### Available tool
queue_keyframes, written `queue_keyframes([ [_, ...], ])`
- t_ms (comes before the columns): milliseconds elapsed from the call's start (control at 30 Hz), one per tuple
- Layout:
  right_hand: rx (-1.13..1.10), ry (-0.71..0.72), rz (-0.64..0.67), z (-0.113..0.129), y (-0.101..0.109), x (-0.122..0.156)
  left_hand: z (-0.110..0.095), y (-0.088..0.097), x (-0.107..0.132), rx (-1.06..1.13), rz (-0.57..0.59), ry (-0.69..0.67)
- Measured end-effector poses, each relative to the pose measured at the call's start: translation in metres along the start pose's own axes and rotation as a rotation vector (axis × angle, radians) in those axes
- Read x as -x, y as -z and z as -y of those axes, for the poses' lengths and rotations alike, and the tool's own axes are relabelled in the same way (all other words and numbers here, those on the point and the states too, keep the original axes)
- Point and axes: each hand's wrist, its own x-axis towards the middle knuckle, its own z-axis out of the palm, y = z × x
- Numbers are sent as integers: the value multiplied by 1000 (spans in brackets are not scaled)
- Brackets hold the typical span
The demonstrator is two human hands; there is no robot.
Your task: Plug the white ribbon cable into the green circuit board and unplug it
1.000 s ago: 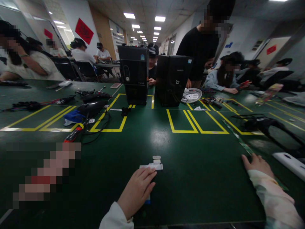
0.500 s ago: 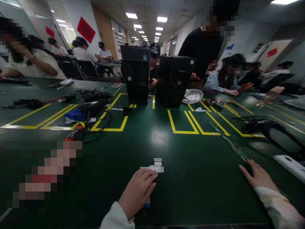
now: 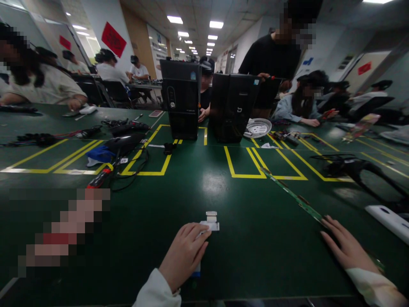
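My left hand (image 3: 187, 253) lies palm down on the table with its fingers stretched over a white flat ribbon cable (image 3: 213, 226). The cable's connector end sticks out past the fingertips, and a blue-tipped part shows below the palm; the middle is hidden. On the right, a long thin green circuit board strip (image 3: 300, 202) lies slanted on the table. The fingers of my right hand (image 3: 347, 243) rest flat over its near part, thumb spread away from it. A further bit of green shows beyond the right wrist.
Two black computer towers (image 3: 183, 100) stand at the back. A red-and-black screwdriver (image 3: 100, 177) and black cables lie left. On the right are a black frame (image 3: 358, 175) and a white casing (image 3: 388, 219). A white basket (image 3: 258, 128) sits behind; several people are around.
My right hand has slid slightly left, and the green strip has shifted left with it. My left hand has barely moved, now covering the cable's left end. The standing person's hand has risen.
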Motion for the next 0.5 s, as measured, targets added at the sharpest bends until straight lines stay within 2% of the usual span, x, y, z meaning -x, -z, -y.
queue_keyframes([
  [133,-26,82,-1,27,-6,-24,2,0,2,6,-52,13],
  [267,35,93,-42,52,-24,-56,3,0,3,14,-33,43],
  [400,55,80,-44,60,-38,-78,-1,3,1,19,-30,40],
  [500,41,114,-33,58,-39,-84,-3,4,-1,16,-32,33],
])
